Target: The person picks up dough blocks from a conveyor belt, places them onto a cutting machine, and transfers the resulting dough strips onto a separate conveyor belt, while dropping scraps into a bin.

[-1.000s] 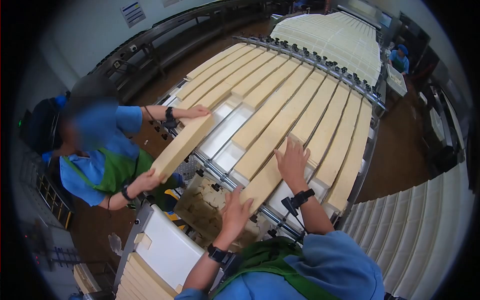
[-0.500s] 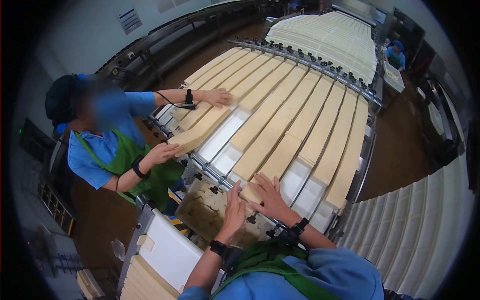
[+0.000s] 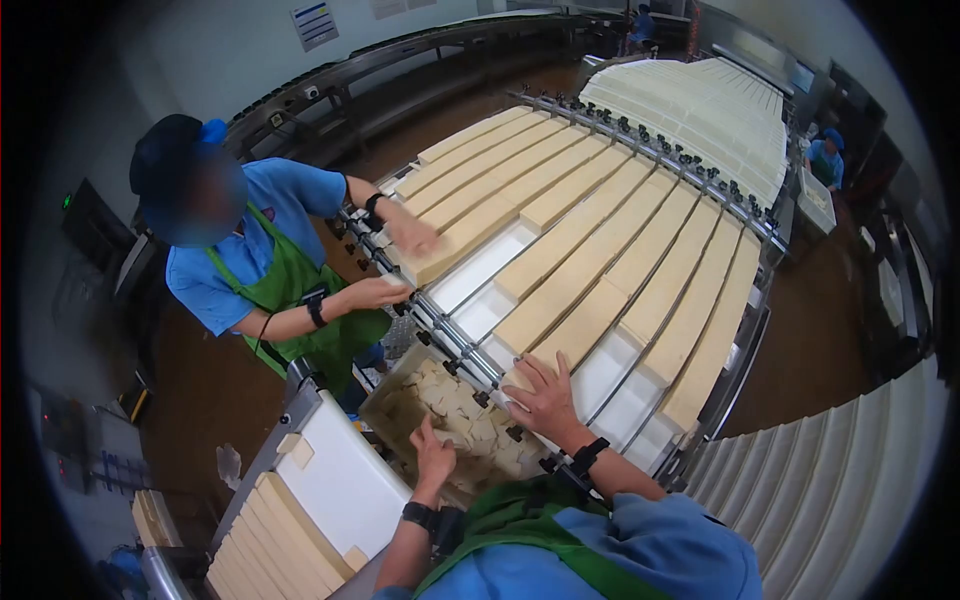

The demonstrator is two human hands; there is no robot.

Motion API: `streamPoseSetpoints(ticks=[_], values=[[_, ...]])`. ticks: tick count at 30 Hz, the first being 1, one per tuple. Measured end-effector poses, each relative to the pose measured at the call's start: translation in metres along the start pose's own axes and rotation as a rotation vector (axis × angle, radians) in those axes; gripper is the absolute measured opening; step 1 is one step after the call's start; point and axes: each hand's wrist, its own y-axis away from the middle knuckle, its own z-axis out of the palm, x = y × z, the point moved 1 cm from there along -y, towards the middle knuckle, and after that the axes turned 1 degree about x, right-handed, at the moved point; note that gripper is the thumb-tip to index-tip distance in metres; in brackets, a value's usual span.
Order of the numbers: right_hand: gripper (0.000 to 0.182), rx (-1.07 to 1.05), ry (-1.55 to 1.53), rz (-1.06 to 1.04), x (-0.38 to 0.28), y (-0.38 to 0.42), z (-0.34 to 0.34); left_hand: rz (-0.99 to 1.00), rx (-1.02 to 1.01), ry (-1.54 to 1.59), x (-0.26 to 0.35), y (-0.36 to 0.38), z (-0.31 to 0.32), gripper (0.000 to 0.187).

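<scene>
Block (image 3: 581,328) extends forward from beneath the spread right hand (image 3: 542,394); whether the left hand (image 3: 434,458) holds anything is unclear.

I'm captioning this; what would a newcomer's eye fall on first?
Probably the long pale blocks lying side by side across the middle, the person's right hand on one block's near end. Next comes the bin of broken pieces below, by the left hand, then a green-aproned co-worker on the picture's left.
</scene>
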Motion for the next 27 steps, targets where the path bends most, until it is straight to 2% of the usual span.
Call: streamPoseSetpoints(ticks=[1,7,9,10,12,19,21,24,26,27], values=[[0.029,0.02,0.007,0.01,0.001,0.001,0.001,-0.184,-0.06,-0.066,-0.011,0.003,0.0,0.065],[0.025,0.064,0.062,-0.012,0.004,0.006,0.008,-0.066,-0.17,-0.099,-0.081,0.036,-0.003,0.068],[0.024,0.069,0.063,0.004,0.004,0.006,0.008,-0.149,-0.191,0.006,-0.108,0.045,0.004,0.065],[0.023,0.061,0.031,0.01,0.004,0.006,0.008,-0.132,-0.198,0.01,-0.109,0.047,0.007,0.065],[0.023,0.079,0.033,0.016,0.004,0.006,0.009,-0.36,-0.253,0.232,-0.11,0.056,0.003,0.063],[0.023,0.101,0.037,-0.003,0.003,0.006,0.012,-0.372,-0.259,0.323,-0.111,0.064,0.008,0.057],[0.025,0.099,0.053,-0.007,0.005,0.007,0.013,-0.297,-0.27,0.217,-0.115,0.065,0.011,0.054],[0.028,0.097,0.076,-0.02,0.01,0.01,0.019,-0.322,-0.285,0.238,-0.107,0.074,0.014,0.05],[0.029,0.107,0.071,-0.021,0.011,0.013,0.026,-0.224,-0.291,0.192,-0.121,0.074,0.02,0.049],[0.03,0.106,0.051,-0.013,0.012,0.012,0.027,-0.271,-0.331,0.209,-0.097,0.079,0.01,0.048]])
